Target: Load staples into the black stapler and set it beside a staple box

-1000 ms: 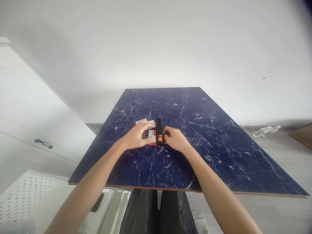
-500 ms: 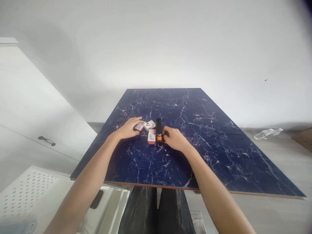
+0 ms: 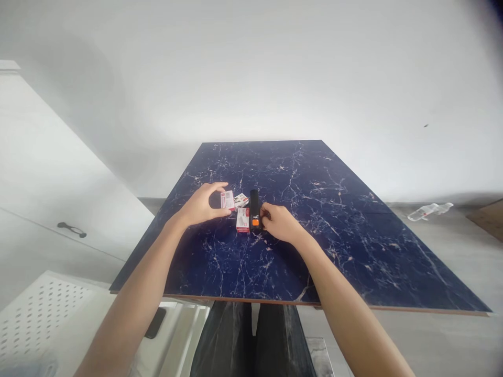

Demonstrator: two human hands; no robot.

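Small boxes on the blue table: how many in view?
3: the first box at the left hand; the second box just right of it; the third box nearer the person, left of the black device. Hands could hide more.

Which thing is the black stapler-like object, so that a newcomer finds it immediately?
On the blue marbled table, look between the two hands. Beside the small boxes, it is the long black object, the only one with an orange patch.

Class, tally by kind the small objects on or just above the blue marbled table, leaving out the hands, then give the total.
Small printed boxes: 3
Black-and-orange stapler: 1
Total: 4
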